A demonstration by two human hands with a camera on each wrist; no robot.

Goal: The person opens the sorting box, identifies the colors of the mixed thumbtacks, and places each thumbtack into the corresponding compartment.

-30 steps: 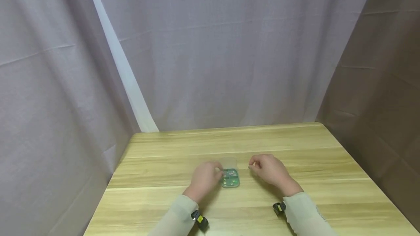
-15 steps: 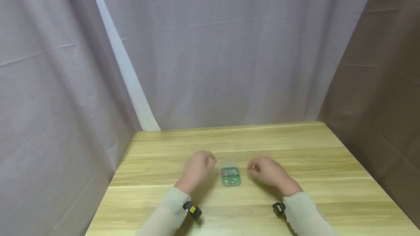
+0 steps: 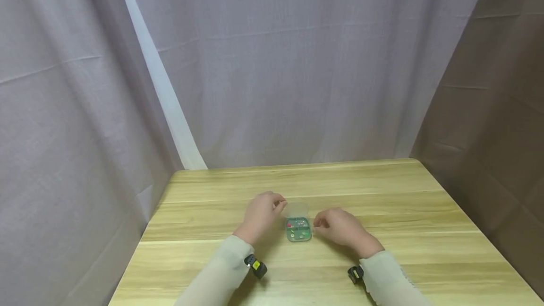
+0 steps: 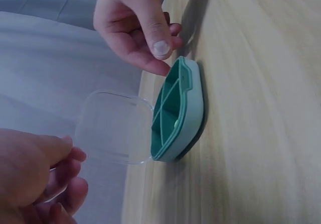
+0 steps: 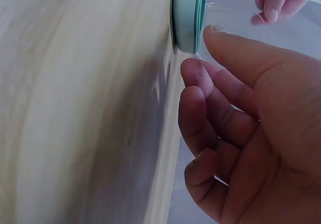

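Note:
A small green pill box [image 3: 299,235] with divided compartments lies on the table, its clear hinged lid [image 4: 113,128] swung up and back. Several tiny pieces sit inside, among them a pink one [image 3: 289,225]; what they are is too small to tell. My left hand [image 3: 260,214] is at the lid's outer left edge, where thumb and forefinger pinch it in the left wrist view. My right hand [image 3: 342,228] stands just right of the box, fingers loosely bent, thumb [image 5: 235,48] and forefinger apart with nothing between them. Its thumb tip is near the box rim; contact cannot be told.
The wooden table [image 3: 204,221] reaches to a grey curtain [image 3: 297,84] behind and on the left, and a darker curtain [image 3: 497,131] on the right. A black camera is strapped at each wrist.
My left hand drew back from over the box, leaving the pink piece visible, then came to the lid's edge. My right hand moved left, closer to the box.

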